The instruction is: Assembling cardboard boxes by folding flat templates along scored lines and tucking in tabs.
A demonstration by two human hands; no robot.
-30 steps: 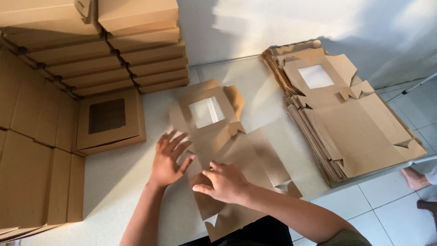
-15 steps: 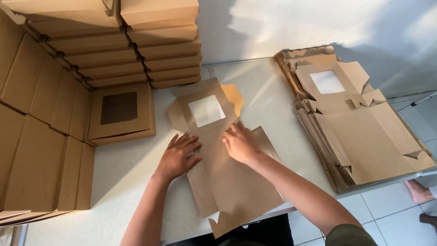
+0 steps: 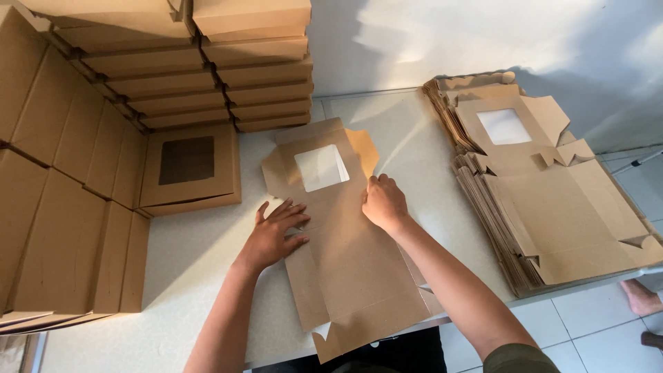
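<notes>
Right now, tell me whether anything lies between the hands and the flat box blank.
Nothing visible does. The left hand lies flat on the blank, and the right hand presses its right edge.

Left hand (image 3: 273, 235) flat, right hand (image 3: 384, 202) curled.

White table (image 3: 407, 117) fills the frame. At centre lies a flat windowed box blank (image 3: 345, 242); at right, a stack of blanks (image 3: 552, 200); upper left, a folded windowed box (image 3: 190, 169) beside stacked folded boxes (image 3: 173, 69).
</notes>
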